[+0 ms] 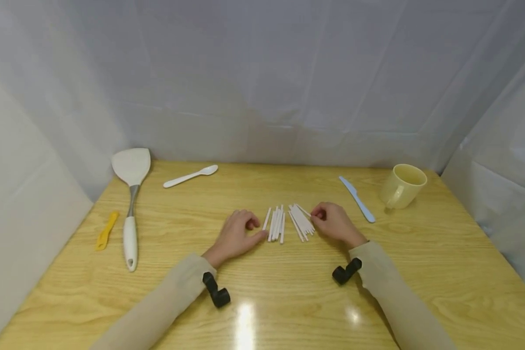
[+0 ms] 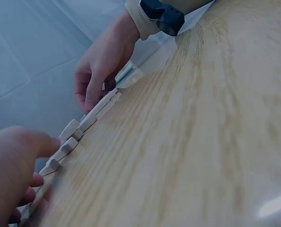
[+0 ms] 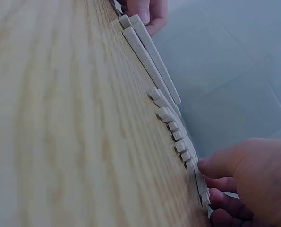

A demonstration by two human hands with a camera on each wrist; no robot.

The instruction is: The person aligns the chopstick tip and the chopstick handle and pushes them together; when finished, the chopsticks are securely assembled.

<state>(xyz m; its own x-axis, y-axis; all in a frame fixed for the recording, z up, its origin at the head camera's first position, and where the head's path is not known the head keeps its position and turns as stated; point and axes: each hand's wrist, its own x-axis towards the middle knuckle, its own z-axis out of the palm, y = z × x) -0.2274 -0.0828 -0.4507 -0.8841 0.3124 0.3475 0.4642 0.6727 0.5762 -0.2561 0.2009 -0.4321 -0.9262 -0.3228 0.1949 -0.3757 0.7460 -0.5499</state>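
Observation:
Short white sticks lie in two loose groups on the wooden table (image 1: 271, 287), a left group (image 1: 276, 226) and a fanned right group (image 1: 301, 221). My left hand (image 1: 236, 234) is beside the left group, its fingers loosely bent and its thumb tip close to the near end of the outermost stick (image 1: 267, 218). At the far right edge of the other group, my right hand (image 1: 334, 223) pinches the end of a slanted white stick (image 1: 304, 210) between thumb and fingers. In the right wrist view, the right thumb (image 3: 220, 163) is right at the sticks' edge.
On the left lie a white spatula (image 1: 131, 204), a small yellow utensil (image 1: 107, 231) and a white spoon (image 1: 190, 176). A pale blue knife (image 1: 357, 199) and a yellow mug (image 1: 403, 186) are on the right. Pale cloth (image 1: 262, 82) hangs behind the table.

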